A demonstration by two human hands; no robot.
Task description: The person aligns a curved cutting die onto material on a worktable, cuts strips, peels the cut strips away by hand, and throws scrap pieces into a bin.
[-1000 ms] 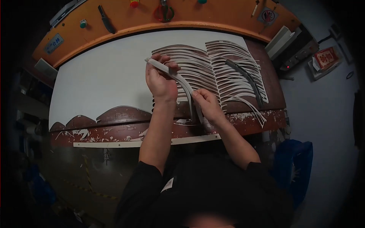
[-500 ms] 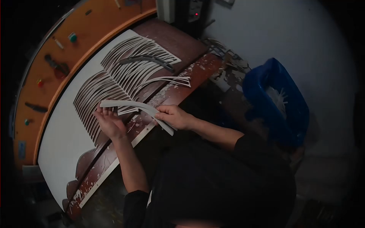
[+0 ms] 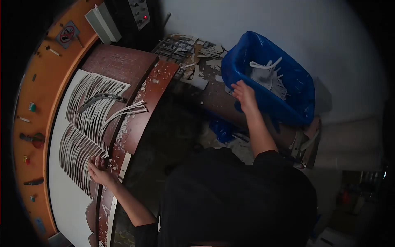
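My left hand (image 3: pixel 100 171) is at the near edge of rows of thin pale strips (image 3: pixel 76 158), its fingers somewhat apart and touching or just over the strip ends. Nothing shows clearly in it. A dark curved tool (image 3: pixel 101 98) lies across the upper rows. My right hand (image 3: pixel 245 96) is at the near rim of a blue bin (image 3: pixel 296 105), fingers spread and nothing in them. Inside the bin lie white strips (image 3: pixel 269 78), some sticking up.
An orange panel (image 3: pixel 57 86) with tools on it runs along the left. Beyond the strips is a brown surface (image 3: pixel 117 61). Pale scraps and a metal grid (image 3: pixel 175 47) lie left of the bin. A control box (image 3: pixel 140 12) shows a red light.
The view has swung right. The bundle of pale strips has left my hands, and more strips now show in the bin. My right hand has moved to the bin, my left to the rows.
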